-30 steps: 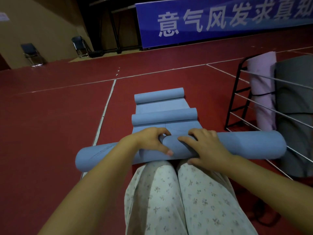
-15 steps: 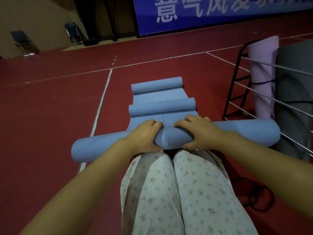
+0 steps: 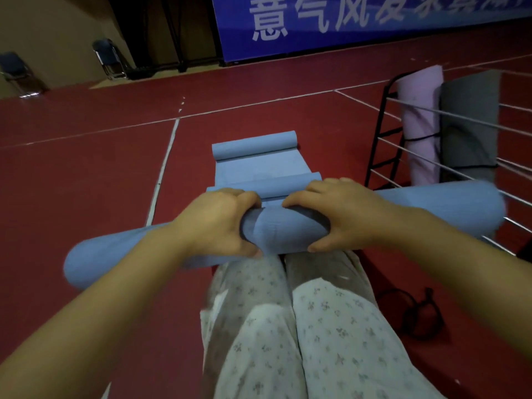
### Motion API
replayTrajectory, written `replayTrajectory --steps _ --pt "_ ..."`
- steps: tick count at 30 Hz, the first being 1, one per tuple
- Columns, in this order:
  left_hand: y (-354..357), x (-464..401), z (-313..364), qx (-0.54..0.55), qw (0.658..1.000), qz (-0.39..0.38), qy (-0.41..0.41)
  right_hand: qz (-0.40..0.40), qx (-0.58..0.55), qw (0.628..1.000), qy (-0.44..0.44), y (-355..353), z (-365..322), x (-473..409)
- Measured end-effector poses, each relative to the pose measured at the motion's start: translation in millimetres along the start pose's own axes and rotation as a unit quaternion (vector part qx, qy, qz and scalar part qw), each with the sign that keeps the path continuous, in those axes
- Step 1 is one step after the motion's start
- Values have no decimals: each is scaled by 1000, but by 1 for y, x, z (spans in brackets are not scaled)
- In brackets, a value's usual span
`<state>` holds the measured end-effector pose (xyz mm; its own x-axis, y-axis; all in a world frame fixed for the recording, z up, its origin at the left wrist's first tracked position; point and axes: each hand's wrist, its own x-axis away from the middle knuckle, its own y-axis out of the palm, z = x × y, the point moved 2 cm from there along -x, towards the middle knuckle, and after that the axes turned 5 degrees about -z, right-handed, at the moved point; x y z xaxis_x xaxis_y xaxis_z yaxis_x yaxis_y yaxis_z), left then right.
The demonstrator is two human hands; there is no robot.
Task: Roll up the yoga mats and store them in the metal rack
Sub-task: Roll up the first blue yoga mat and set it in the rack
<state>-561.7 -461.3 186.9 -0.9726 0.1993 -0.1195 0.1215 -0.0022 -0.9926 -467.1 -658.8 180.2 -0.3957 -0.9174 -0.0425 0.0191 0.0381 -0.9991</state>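
- A rolled blue yoga mat (image 3: 288, 228) lies crosswise just past the person's knees, its left end low over the red floor (image 3: 86, 182) and its right end reaching the rails of the metal rack (image 3: 383, 145).
- The left hand (image 3: 218, 223) grips the roll near its middle, fingers curled over the top and thumb tucked under the near side.
- The right hand (image 3: 345, 214) grips it just beside the left, fingers wrapped over the far side and thumb pressed on the near edge; a short stretch of mat shows between the two hands.
- Beyond the hands, two more blue mats lie on the floor in a line, each partly rolled: the nearer partly rolled mat (image 3: 288, 182) just behind the fingers, the farther partly rolled mat (image 3: 253, 145) past it.
- In the rack on the right, a pink rolled mat (image 3: 420, 122) and a grey rolled mat (image 3: 469, 122) stand upright side by side.
- The person's legs in floral trousers (image 3: 288, 326) fill the lower centre.
- A black strap (image 3: 414, 312) lies on the floor to the right of the legs.
- A blue banner (image 3: 359, 21) with white characters and two folding chairs (image 3: 109, 56) stand at the far wall.
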Motion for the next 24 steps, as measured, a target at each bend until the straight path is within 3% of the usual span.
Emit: replayTrajectory --steps 4,9,17,22,24 --pt "-14 49 40 -11 998 19 54 60 -4 997 -49 -1 -31 51" --pt "31 80 67 17 996 -69 46 -57 -117 991 -30 50 -54 81" --pt "37 63 50 99 981 -164 -9 -141 -208 968 -15 48 -35 57" --pt "32 84 65 -44 998 11 52 -212 -274 938 -12 41 -18 37" --pt "39 93 67 -76 996 19 52 -243 -294 924 -9 40 -9 28"
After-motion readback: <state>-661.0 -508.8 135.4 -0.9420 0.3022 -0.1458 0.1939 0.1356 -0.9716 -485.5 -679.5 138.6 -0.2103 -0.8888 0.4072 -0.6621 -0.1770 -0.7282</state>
